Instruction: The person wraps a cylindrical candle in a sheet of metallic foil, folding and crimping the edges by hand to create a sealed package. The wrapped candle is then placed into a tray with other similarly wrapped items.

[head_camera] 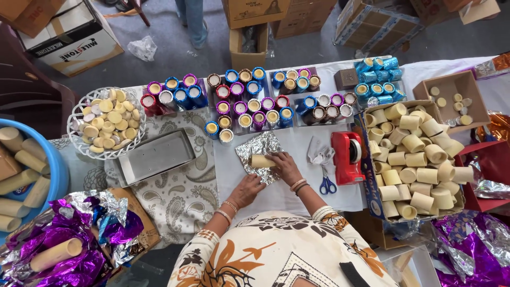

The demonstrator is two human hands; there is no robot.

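On silver foil (258,146), right hand (285,165) presses tube (262,161).

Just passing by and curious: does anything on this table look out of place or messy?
Mostly tidy. One odd spot: crumpled purple foil heaped at the near left corner, a bare tube lying loose in it. The hands press a tube onto silver foil.

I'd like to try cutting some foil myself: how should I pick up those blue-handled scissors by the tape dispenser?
Grip the scissors by the blue handle loops, coming from the near edge of the table. They lie flat with the loops toward the person and the blades pointing away, beside the red tape dispenser.
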